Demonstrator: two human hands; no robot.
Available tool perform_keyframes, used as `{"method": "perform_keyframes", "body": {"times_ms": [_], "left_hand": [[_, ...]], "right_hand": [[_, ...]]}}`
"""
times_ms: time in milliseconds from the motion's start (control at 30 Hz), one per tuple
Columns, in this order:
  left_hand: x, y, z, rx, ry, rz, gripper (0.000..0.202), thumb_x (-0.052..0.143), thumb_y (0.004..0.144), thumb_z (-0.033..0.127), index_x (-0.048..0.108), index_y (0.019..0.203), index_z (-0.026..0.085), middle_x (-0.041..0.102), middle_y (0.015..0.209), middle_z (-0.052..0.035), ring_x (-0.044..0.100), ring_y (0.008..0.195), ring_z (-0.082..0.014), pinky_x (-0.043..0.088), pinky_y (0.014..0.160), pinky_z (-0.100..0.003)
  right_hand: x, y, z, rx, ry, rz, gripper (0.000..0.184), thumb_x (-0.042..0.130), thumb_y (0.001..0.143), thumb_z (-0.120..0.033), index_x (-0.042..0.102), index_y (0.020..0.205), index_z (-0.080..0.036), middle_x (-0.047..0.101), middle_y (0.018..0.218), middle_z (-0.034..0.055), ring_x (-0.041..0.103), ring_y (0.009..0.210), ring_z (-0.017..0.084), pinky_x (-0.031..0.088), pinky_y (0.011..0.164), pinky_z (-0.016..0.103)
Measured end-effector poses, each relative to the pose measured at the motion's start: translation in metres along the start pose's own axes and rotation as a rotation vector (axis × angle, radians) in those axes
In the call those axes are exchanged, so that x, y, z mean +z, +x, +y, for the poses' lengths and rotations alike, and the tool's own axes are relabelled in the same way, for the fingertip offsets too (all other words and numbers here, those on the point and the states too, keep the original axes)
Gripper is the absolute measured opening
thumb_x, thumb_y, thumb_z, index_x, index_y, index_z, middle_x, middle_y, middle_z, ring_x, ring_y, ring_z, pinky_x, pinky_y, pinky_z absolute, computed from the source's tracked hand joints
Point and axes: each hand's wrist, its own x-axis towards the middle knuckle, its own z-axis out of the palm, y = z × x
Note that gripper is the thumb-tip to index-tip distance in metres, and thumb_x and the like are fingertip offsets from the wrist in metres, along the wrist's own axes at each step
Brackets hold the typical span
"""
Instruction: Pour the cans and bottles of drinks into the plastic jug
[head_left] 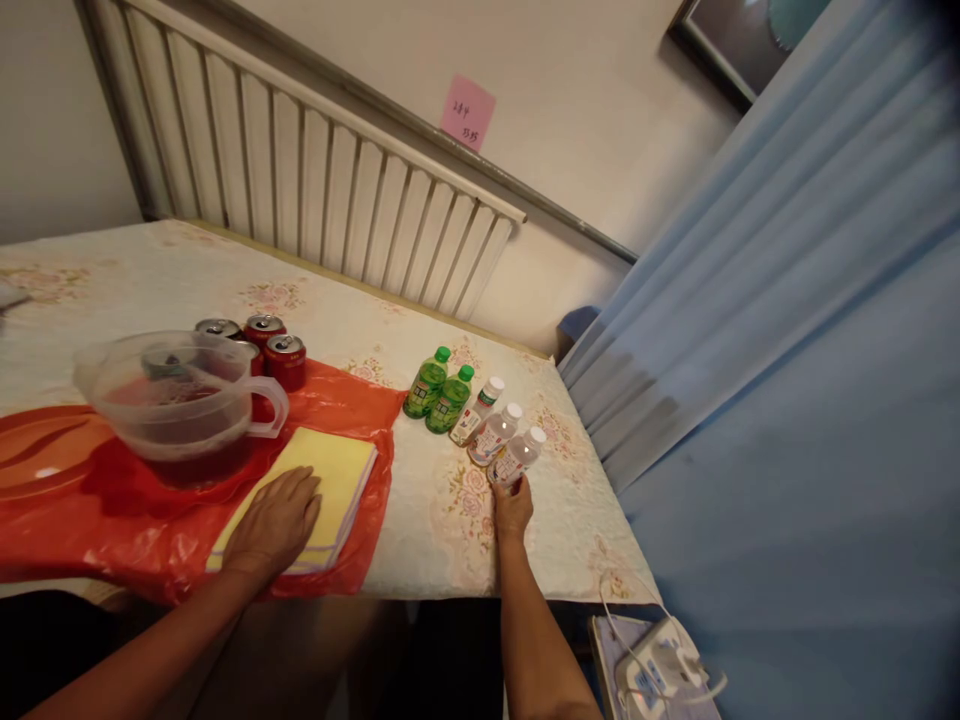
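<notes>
One bottle [517, 456] is standing upright towards the counter's [562, 550] front-right corner, right hand [513, 508] curling round its base, left hand [274, 522] lying flat on yellow cloth [341, 470].

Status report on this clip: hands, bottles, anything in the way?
Left hand flat on yellow stack. Right hand at base of end white-capped bottle, firmness of grip unclear. Neighbouring bottle close alongside; nothing else seen blocking.

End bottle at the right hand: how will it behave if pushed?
The end bottle would probably tip if pushed near its white cap, being tall and narrow. It looks smooth and shiny, so it may slip in the right hand. Pushed toward the neighbouring bottle, it could knock that over, since the two stand close.
</notes>
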Motion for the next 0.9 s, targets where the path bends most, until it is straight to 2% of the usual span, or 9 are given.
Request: {"method": "perform_keyframes", "body": {"times_ms": [133, 467, 900], "left_hand": [[-0.0007, -0.0002, 0.0007, 0.002, 0.032, -0.016, 0.037, 0.042, 0.092, 0.031, 0.065, 0.113, 0.011, 0.062, 0.129, -0.0211, 0.056, 0.122, -0.0341, 0.044, 0.104, -0.05], [-0.0015, -0.0003, 0.0011, 0.009, 0.106, -0.031, 0.037, 0.041, 0.094, 0.031, 0.065, 0.114, 0.012, 0.063, 0.129, -0.0189, 0.056, 0.123, -0.0323, 0.043, 0.105, -0.047], [-0.0041, -0.0012, 0.0036, -0.016, 0.012, -0.001, 0.034, 0.043, 0.093, 0.03, 0.065, 0.112, 0.014, 0.064, 0.128, -0.019, 0.057, 0.122, -0.0319, 0.044, 0.105, -0.049]], "right_hand": [[0.0009, 0.0002, 0.0029, -0.004, 0.013, -0.005, 0.05, 0.067, 0.065, -0.042, 0.063, 0.108, -0.017, 0.072, 0.1, 0.0098, 0.063, 0.086, 0.023, 0.046, 0.074, 0.029], [-0.0012, -0.0014, -0.0014, -0.005, 0.0, -0.001, 0.04, 0.067, 0.066, -0.04, 0.062, 0.099, -0.018, 0.072, 0.097, 0.0089, 0.063, 0.082, 0.024, 0.046, 0.072, 0.03], [-0.0054, -0.0042, -0.003, -0.011, 0.003, -0.01, 0.047, 0.065, 0.066, -0.043, 0.065, 0.105, -0.016, 0.072, 0.101, 0.011, 0.065, 0.086, 0.025, 0.047, 0.075, 0.031]]}}
